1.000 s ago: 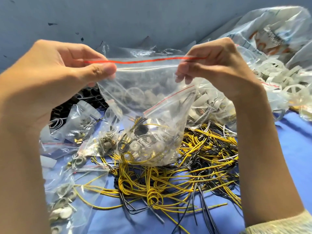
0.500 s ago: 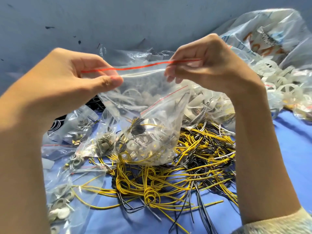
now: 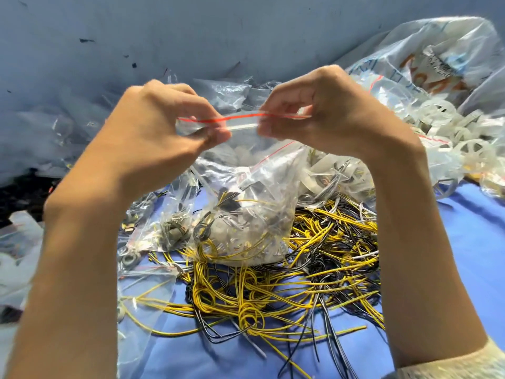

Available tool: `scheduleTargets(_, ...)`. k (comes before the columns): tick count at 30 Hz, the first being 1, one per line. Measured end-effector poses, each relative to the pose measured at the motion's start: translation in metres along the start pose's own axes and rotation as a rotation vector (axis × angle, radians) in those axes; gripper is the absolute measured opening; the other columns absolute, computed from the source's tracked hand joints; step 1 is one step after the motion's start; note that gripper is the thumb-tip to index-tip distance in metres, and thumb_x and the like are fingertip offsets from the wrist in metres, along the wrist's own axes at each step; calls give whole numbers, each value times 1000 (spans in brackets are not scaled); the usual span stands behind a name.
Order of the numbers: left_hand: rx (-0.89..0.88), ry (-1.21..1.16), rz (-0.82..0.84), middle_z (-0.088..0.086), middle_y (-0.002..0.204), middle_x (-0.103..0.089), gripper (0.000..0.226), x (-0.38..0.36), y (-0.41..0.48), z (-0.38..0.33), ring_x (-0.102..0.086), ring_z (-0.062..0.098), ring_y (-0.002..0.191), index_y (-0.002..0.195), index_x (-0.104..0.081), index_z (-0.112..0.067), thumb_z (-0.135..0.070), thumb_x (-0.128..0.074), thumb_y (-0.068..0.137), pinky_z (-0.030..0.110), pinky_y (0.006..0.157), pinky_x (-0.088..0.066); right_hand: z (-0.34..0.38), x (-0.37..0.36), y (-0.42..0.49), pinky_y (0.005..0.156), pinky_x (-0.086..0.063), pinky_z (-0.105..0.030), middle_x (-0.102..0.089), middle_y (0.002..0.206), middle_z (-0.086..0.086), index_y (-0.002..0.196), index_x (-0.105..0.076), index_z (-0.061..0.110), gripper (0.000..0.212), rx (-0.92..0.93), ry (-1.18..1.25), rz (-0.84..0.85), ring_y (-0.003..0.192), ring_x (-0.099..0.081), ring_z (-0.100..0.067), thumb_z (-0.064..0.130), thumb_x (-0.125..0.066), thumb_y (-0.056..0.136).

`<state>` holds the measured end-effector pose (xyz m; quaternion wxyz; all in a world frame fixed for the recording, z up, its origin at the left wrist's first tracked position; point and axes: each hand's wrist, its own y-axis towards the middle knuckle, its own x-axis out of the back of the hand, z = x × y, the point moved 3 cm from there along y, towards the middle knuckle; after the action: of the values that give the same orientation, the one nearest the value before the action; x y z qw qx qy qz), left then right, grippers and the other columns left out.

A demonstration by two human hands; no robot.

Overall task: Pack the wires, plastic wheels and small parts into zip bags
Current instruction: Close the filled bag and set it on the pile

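I hold a clear zip bag (image 3: pixel 246 214) with a red strip along its mouth above the cloth. It contains coiled yellow-and-black wires, white wheels and small parts. My left hand (image 3: pixel 164 132) pinches the left part of the zip strip between thumb and fingers. My right hand (image 3: pixel 322 113) pinches the right part. The two hands are close together. Below the bag lies a tangled pile of yellow and black wires (image 3: pixel 287 291). White plastic wheels (image 3: pixel 464 143) are heaped at the right.
A blue cloth (image 3: pixel 478 255) covers the surface. Small filled zip bags (image 3: pixel 164 222) lie at the left under my forearm. A large printed plastic bag (image 3: pixel 437 58) sits at the back right. More clear bags (image 3: pixel 226 91) lean against a grey wall behind.
My hands have moved toward each other along the zip strip, so the stretch of strip showing between them is much shorter. The bag has risen slightly.
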<state>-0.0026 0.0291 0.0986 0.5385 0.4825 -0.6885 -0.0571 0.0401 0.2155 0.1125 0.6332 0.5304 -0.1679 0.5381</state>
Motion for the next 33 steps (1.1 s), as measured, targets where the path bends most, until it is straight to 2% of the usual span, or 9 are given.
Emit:
scheduleTargets(4, 2, -17, -14, -11, 74, -65, 13, -4, 1, -8, -56, 5, 77, 80, -67, -31, -20, -73, 81, 3, 64, -35, 8, -7, 2, 63, -41, -17, -62, 66, -1, 78, -73, 12, 8, 41, -27, 13, 63, -52, -8, 19, -72, 81)
scheduleTargets(8, 55, 47, -123, -20, 68, -57, 19, -6, 2, -8, -53, 11, 69, 78, -65, -34, -17, -73, 79, 25, 71, -45, 11, -9, 2, 62, -40, -16, -62, 65, -3, 78, -72, 9, 7, 56, 15, 26, 60, -47, -6, 15, -72, 81)
scheduleTargets(14, 151, 55, -150, 5, 83, -70, 29, -19, 2, -16, -63, 33, 83, 85, -72, -25, -21, -50, 67, 41, 77, -53, 15, -17, 8, 63, -44, -32, -64, 67, -10, 78, -70, 7, 14, 72, -69, 26, 64, -53, -21, 19, -67, 85)
scheduleTargets(17, 168, -1, -131, 0, 80, -70, 29, -20, 1, -17, -65, 27, 80, 83, -70, -28, -15, -51, 65, 39, 78, -54, 16, -22, 8, 61, -41, -38, -59, 68, -15, 74, -60, 1, 11, 112, -92, 37, 65, -47, -27, 4, -61, 84)
scheduleTargets(21, 158, -37, -154, -14, 74, -61, 32, -15, 3, -16, -59, 3, 69, 83, -67, -35, -3, -68, 78, 17, 73, -49, 11, -19, 9, 58, -40, -34, -60, 69, -21, 74, -59, -3, 12, 144, -39, -15, 67, -50, -30, 3, -61, 84)
scheduleTargets(24, 153, -9, -113, -4, 85, -66, 27, -12, 5, -14, -61, 8, 76, 90, -72, -29, -3, -69, 82, 18, 76, -49, 7, -15, 9, 58, -45, -24, -67, 70, -12, 81, -70, 0, 11, 111, 45, -21, 65, -60, -22, 11, -68, 83)
scheduleTargets(27, 181, 0, -121, -1, 83, -69, 24, -10, 3, -11, -64, 14, 81, 90, -73, -25, -3, -70, 80, 27, 80, -51, 4, -9, 7, 61, -36, -6, -65, 74, 2, 86, -74, 9, 6, 103, 45, 2, 67, -55, -7, 11, -70, 81)
scheduleTargets(30, 222, -22, -121, -2, 79, -71, 31, -11, 2, -7, -67, 13, 79, 84, -71, -28, 2, -68, 77, 30, 81, -54, -1, -11, 8, 63, -38, -9, -59, 75, 4, 85, -73, 8, 6, 71, 40, -18, 68, -53, -7, 7, -70, 80)
scheduleTargets(33, 251, -21, -145, 0, 76, -71, 36, -14, 1, -8, -68, 16, 79, 80, -70, -28, 6, -62, 71, 34, 83, -54, -3, -18, 10, 67, -46, -26, -56, 69, 10, 80, -70, 10, 9, 49, 64, -35, 68, -55, -17, 1, -68, 79)
